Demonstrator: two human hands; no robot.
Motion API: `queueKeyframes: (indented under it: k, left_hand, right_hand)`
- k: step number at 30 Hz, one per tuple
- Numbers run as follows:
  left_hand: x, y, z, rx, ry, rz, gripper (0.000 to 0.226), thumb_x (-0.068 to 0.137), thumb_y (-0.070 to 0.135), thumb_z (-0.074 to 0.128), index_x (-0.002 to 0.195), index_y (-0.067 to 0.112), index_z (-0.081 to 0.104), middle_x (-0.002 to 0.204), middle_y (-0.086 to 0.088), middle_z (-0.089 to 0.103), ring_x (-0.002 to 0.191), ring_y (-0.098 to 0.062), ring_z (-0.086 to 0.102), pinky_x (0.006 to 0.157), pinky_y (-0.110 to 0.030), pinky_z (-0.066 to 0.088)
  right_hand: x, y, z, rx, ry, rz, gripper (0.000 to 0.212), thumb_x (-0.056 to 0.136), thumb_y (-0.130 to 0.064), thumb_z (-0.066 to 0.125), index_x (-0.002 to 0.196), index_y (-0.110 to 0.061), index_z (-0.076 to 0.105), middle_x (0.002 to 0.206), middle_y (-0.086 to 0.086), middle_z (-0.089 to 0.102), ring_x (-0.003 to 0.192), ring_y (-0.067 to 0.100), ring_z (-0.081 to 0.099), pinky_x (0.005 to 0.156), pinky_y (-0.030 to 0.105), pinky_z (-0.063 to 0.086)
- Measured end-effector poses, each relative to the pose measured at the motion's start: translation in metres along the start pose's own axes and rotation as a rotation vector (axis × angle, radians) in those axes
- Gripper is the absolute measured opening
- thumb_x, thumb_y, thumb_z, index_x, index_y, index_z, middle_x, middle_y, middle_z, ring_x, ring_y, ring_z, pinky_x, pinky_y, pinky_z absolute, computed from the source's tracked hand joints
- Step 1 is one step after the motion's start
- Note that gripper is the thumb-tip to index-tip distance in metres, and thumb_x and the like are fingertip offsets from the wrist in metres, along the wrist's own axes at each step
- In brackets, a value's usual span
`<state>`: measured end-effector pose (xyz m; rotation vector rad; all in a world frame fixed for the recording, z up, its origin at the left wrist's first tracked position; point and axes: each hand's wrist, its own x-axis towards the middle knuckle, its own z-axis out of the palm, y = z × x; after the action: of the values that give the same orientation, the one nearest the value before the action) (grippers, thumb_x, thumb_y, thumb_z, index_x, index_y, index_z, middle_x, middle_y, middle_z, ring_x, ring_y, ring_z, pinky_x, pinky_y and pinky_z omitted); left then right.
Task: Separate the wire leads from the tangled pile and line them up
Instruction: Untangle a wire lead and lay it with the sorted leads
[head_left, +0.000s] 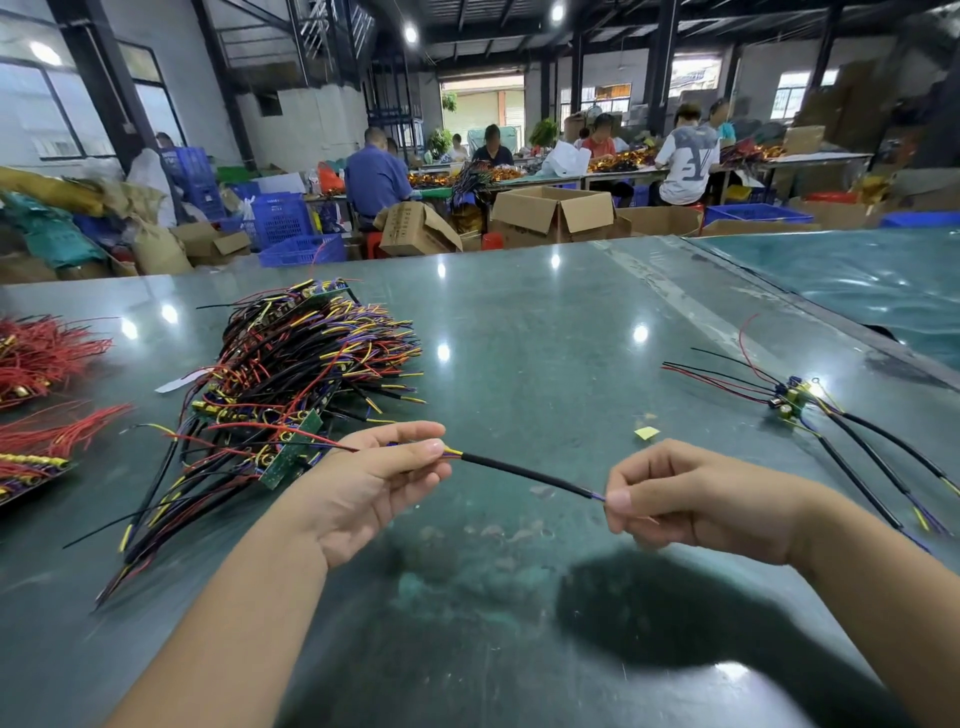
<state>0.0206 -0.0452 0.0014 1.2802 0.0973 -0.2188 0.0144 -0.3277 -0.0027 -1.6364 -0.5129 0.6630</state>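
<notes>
mid-separation: l hand (379, 480) & r hand (675, 493) pinching black-sleeved wire lead (524, 474) right of tangled multicolour wire pile (291, 384); next, lay beside sorted black leads (857, 447).

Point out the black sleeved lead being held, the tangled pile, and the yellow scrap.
black sleeved lead (524, 474), head view, mid-sleeve.
tangled pile (306, 374), head view, centre.
yellow scrap (646, 433), head view, middle.
</notes>
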Motion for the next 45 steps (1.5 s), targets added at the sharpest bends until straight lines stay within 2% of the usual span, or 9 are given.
queueKeyframes:
  k: [5,10,13,21,26,29,34,40,45]
  left_hand:
    - [-0.001,0.000,0.002,-0.084,-0.058,-0.059,0.030,0.063,0.005,0.067,0.092,0.005,0.067,0.068,-0.007,0.069,0.055,-0.011,0.067,0.048,-0.015,0.053]
    - [-0.002,-0.005,0.007,-0.155,-0.095,-0.119,0.017,0.062,0.003,0.067,0.077,0.006,0.075,0.066,-0.009,0.068,0.052,-0.013,0.066,0.045,-0.016,0.052]
    - [-0.001,-0.007,0.010,-0.163,-0.105,-0.129,0.022,0.061,0.002,0.067,0.082,0.005,0.072,0.066,-0.009,0.068,0.053,-0.013,0.067,0.046,-0.017,0.053]
    - [0.001,-0.010,0.014,-0.179,-0.109,-0.103,0.031,0.060,0.002,0.066,0.092,0.005,0.065,0.064,-0.007,0.068,0.054,-0.013,0.067,0.046,-0.016,0.052]
    - [0.001,-0.010,0.015,-0.191,-0.098,-0.056,0.029,0.060,0.002,0.066,0.089,0.006,0.065,0.065,-0.009,0.069,0.054,-0.014,0.067,0.046,-0.016,0.053]
    - [0.000,-0.008,0.020,-0.195,-0.091,-0.015,0.029,0.060,0.000,0.066,0.088,0.006,0.062,0.066,-0.011,0.070,0.054,-0.016,0.068,0.046,-0.017,0.053]
    - [-0.001,-0.004,0.015,-0.192,-0.061,0.008,0.028,0.061,0.001,0.065,0.087,0.007,0.061,0.065,-0.010,0.070,0.055,-0.016,0.068,0.047,-0.017,0.053]
    - [0.000,-0.014,0.018,-0.175,-0.074,0.005,0.030,0.061,0.002,0.067,0.090,0.004,0.061,0.069,-0.012,0.070,0.058,-0.016,0.069,0.050,-0.018,0.054]
    - [0.006,-0.016,0.016,-0.299,-0.032,0.012,0.027,0.062,0.001,0.067,0.089,0.003,0.062,0.069,-0.010,0.071,0.059,-0.016,0.070,0.050,-0.017,0.054]
  right_hand:
    - [-0.002,-0.004,-0.002,0.262,-0.187,-0.148,0.020,0.081,-0.028,0.070,0.066,-0.015,0.065,0.054,-0.005,0.042,0.049,0.009,0.029,0.056,0.021,0.033]
    - [-0.003,-0.005,0.001,0.314,-0.278,-0.200,0.026,0.081,-0.026,0.068,0.063,-0.011,0.059,0.046,-0.002,0.035,0.046,0.008,0.032,0.053,0.022,0.031]
    - [-0.004,-0.007,0.003,0.339,-0.276,-0.229,0.028,0.081,-0.026,0.069,0.060,-0.013,0.056,0.047,0.004,0.027,0.046,0.007,0.032,0.053,0.022,0.031]
    - [-0.002,-0.007,0.010,0.295,-0.398,-0.250,0.035,0.085,-0.021,0.067,0.063,-0.012,0.041,0.055,0.003,0.029,0.052,0.011,0.031,0.058,0.020,0.033]
    - [-0.008,-0.001,-0.016,0.272,-0.147,-0.185,0.045,0.072,-0.029,0.080,0.057,-0.014,0.040,0.051,0.002,0.023,0.049,0.011,0.027,0.053,0.024,0.026]
    - [-0.011,0.006,-0.027,0.288,-0.052,-0.148,0.039,0.065,-0.030,0.085,0.054,-0.015,0.051,0.050,0.000,0.022,0.047,0.010,0.027,0.052,0.025,0.024]
    - [-0.003,0.009,-0.024,0.278,-0.076,-0.145,0.033,0.073,-0.025,0.078,0.056,-0.015,0.052,0.051,0.000,0.024,0.049,0.013,0.025,0.054,0.025,0.025]
    - [-0.003,0.014,-0.031,0.243,0.226,-0.102,0.024,0.076,-0.017,0.061,0.055,-0.013,0.049,0.056,0.002,0.025,0.053,0.015,0.020,0.052,0.025,0.024]
    - [0.001,0.018,-0.032,0.149,0.257,-0.087,0.033,0.080,-0.019,0.072,0.057,-0.012,0.050,0.056,0.004,0.033,0.052,0.014,0.025,0.051,0.021,0.026]
